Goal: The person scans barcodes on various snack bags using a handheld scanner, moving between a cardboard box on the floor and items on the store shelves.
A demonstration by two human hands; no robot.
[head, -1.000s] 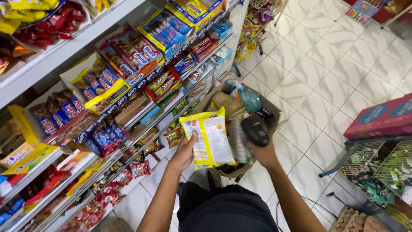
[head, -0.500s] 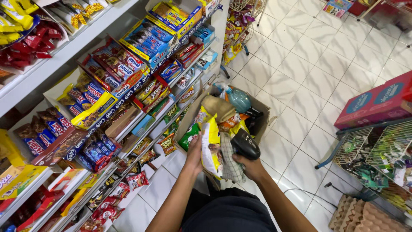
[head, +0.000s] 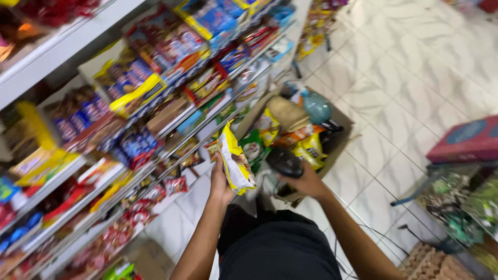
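Shelves (head: 78,171) run along the left side, well outboard of the left hand, packed with snack packets in red, blue and yellow. White tiled floor (head: 415,78) spreads ahead and to the right.

Box (head: 340,136): open cardboard, on the floor just beyond both hands, full of mixed packets and a blue-green bottle. A wire rack (head: 456,207) stands far right, well apart from the right hand.

Packet (head: 236,163): yellow and white, held edge-on to the camera. Long axis runs roughly upright, tilted slightly away from the person, top end pointing toward the box. It sits directly above the left hand, between that hand and the box.

Left hand (head: 220,182): closed on the packet's lower edge, fingers wrapped round it.

Scanner (head: 284,163): dark, handheld, just right of the packet, near it but whether touching cannot be told through the blur.

Right hand (head: 307,182): closed round the scanner's grip, the head of the scanner lying toward the packet.

Relation noted: packet is in the left hand; the right hand is near it, a short way to the right, with the scanner between. Frame is motion-blurred; fine detail uncertain.
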